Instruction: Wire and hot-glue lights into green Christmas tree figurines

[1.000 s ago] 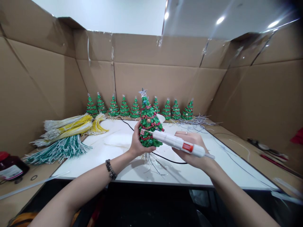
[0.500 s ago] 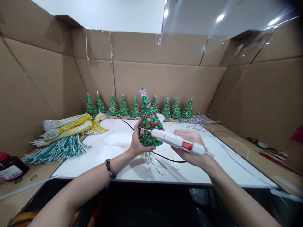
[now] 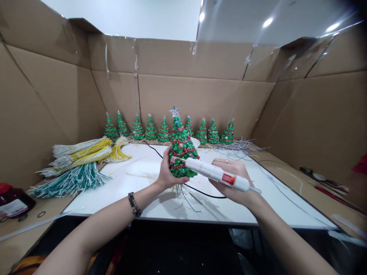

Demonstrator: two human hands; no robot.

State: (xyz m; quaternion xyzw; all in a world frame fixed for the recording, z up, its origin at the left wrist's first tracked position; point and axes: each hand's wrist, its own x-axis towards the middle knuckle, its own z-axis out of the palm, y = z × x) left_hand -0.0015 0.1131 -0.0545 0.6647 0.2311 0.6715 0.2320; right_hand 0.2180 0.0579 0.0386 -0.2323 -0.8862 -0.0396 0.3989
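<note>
A small green Christmas tree [image 3: 182, 149] with red garland and a clear star on top is held upright above the white board [image 3: 137, 198]. My left hand [image 3: 169, 170] is wrapped round its lower left side. In my right hand [image 3: 231, 173] is a white glue gun [image 3: 215, 172] with an orange-red window and a glue stick poking from its back. The gun's thin nozzle points left and reaches a small pink square ornament [image 3: 173, 159] on the tree; whether it touches I cannot tell. Wire strands hang below the tree.
Several similar trees [image 3: 150, 128] stand along the back cardboard wall [image 3: 195, 91]. Yellow, white and green wire bundles [image 3: 74, 179] lie at left, near a dark bottle with a red cap [image 3: 14, 202]. A black cord [image 3: 205, 194] crosses the board; tools [image 3: 323, 179] lie at right.
Almost nothing differs. The tree, both hands and the glue gun appear shifted very slightly to the right, with the background shifting a little too.
</note>
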